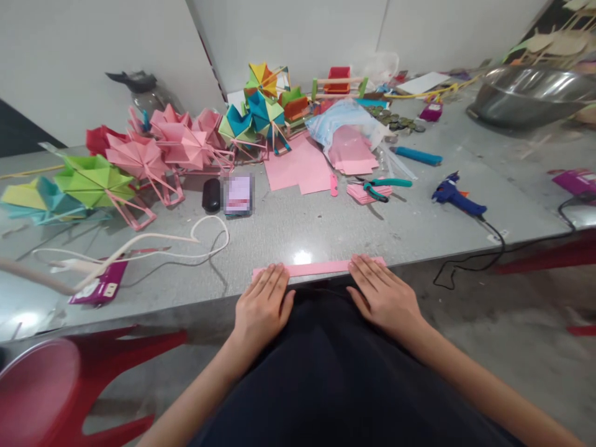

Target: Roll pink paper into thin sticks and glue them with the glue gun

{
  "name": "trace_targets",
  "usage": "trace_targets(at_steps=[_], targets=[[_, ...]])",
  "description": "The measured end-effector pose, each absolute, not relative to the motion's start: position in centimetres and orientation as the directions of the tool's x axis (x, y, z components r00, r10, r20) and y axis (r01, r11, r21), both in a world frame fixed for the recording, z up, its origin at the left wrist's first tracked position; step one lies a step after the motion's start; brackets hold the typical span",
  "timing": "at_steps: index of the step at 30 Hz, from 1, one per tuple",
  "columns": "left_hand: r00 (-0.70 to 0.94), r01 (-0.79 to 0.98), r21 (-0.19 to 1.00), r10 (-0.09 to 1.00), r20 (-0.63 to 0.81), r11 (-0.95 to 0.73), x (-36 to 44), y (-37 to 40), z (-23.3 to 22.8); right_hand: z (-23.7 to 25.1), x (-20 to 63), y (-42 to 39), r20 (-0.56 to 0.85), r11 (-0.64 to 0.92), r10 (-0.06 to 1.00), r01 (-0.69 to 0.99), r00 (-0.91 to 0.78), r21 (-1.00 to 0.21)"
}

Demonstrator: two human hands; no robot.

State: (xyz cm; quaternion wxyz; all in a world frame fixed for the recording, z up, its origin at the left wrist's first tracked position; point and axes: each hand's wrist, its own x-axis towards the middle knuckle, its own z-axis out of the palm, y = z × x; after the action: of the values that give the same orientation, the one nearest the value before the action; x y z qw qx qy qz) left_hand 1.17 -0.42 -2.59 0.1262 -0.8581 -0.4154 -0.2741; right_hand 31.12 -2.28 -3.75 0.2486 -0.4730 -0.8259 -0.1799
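A long narrow strip of folded pink paper (319, 268) lies along the near edge of the grey table (326, 230). My left hand (263, 304) lies flat with its fingertips pressing the strip's left end. My right hand (382, 295) lies flat on the strip's right end, fingers together and stretched out. Neither hand grips anything. Both forearms reach in from below over my dark lap.
Farther back lie pink paper sheets (300, 167), pliers with teal handles (384, 186), a blue glue gun (454, 195) with a black cord, a teal cutter (418, 155), several folded paper wheels (139, 155), a metal bowl (531, 93), and a red stool (51, 385) at the left.
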Motion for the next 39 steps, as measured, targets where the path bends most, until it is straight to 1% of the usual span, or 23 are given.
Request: trace_targets(at_steps=[4, 7, 13, 20, 25, 28, 31, 35, 39], targets=[[0.484, 0.808, -0.026, 0.637, 0.6, -0.589, -0.9, -0.7, -2.2, -3.5, 32.5, -3.0, 0.567, 0.442, 0.731, 0.897, -0.38, 0.032], [0.478, 0.809, -0.034, 0.623, 0.62, -0.587, -0.6, -0.5, -1.5, -2.9, 32.2, -2.9, 0.585, 0.409, 0.732, 0.912, -0.349, 0.033], [0.455, 0.808, 0.015, 0.641, 0.618, -0.589, 1.5, -0.1, -0.5, -1.6, 31.1, -1.7, 0.636, 0.382, 0.697, 0.922, -0.332, 0.062], [0.446, 0.824, -0.002, 0.647, 0.619, -0.566, 1.9, -0.4, -0.6, -1.0, 31.0, -1.5, 0.597, 0.378, 0.712, 0.918, -0.371, 0.119], [0.432, 0.826, 0.018, 0.655, 0.62, -0.563, 1.9, -0.4, -0.4, -0.8, 30.8, -1.5, 0.608, 0.366, 0.711, 0.924, -0.353, 0.108], [0.435, 0.816, 0.053, 0.672, 0.6, -0.575, 1.8, -0.2, -0.2, -0.7, 31.1, -1.4, 0.616, 0.372, 0.711, 0.925, -0.341, 0.082], [0.444, 0.811, 0.07, 0.688, 0.574, -0.582, 1.7, 0.0, 0.2, -0.4, 31.4, -1.4, 0.592, 0.389, 0.728, 0.92, -0.345, 0.058], [0.502, 0.798, 0.02, 0.684, 0.529, -0.602, 1.3, 0.5, 0.7, 0.2, 31.6, -1.2, 0.522, 0.392, 0.766, 0.916, -0.376, 0.085], [0.569, 0.758, -0.007, 0.655, 0.498, -0.652, 0.8, 0.9, 0.9, 0.7, 31.7, -0.9, 0.465, 0.416, 0.785, 0.904, -0.41, 0.095]])
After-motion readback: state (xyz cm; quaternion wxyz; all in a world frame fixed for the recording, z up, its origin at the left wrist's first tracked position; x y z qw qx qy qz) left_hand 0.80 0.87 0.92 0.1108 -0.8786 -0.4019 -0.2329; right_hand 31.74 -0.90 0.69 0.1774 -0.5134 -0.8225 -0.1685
